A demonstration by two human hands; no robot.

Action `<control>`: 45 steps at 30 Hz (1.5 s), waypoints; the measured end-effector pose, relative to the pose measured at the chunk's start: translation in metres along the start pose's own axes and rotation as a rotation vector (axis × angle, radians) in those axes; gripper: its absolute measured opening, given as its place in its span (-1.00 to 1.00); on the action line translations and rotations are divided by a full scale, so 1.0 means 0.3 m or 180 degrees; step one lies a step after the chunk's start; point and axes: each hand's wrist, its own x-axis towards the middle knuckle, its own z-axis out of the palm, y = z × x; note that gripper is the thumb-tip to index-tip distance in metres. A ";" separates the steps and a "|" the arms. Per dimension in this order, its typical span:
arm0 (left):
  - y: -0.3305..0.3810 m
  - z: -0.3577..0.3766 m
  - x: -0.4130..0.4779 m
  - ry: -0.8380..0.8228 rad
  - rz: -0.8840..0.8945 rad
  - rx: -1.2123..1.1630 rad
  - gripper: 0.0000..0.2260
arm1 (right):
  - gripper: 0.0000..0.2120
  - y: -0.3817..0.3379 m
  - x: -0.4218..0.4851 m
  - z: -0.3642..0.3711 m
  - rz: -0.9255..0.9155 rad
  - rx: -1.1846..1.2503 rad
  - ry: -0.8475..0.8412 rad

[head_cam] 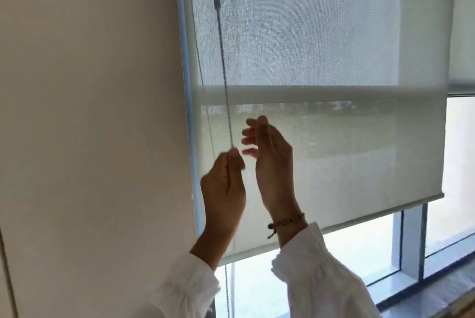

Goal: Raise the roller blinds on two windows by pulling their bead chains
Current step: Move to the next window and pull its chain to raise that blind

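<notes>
A pale translucent roller blind (334,137) hangs over the window, its bottom bar (359,217) partway up the glass. The bead chain (221,42) runs down along the blind's left side, with a dark connector high on it. My left hand (223,189) is closed around the chain just below where it comes down. My right hand (270,158) is raised beside it, fingers spread, holding nothing, a short way right of the chain. A second blind (462,22) shows at the far right edge, its lower edge higher up.
A beige wall (90,125) fills the left half, right next to the chain. Below the blind, bare glass and a vertical window mullion (411,245) show, with a sill (437,292) at the lower right. A braided bracelet (285,222) sits on my right wrist.
</notes>
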 end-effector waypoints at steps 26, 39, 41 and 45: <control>0.134 -0.036 0.330 -0.0961 -0.1573 -0.1835 -0.69 | -0.68 0.221 -0.187 0.011 0.0296 -0.0329 0.0164; 0.025 -0.006 0.151 -0.0317 -0.0814 -0.1079 -0.59 | -0.57 0.198 -0.057 -0.016 0.0680 -0.0013 -0.0171; -0.035 -0.018 0.070 -0.0362 -0.1031 -0.0959 -0.61 | -0.63 0.153 -0.013 -0.013 0.0640 0.0228 -0.0220; -0.111 -0.031 -0.077 -0.0555 -0.1383 -0.1034 -0.64 | -0.78 0.060 0.046 0.023 0.0509 0.0672 -0.0512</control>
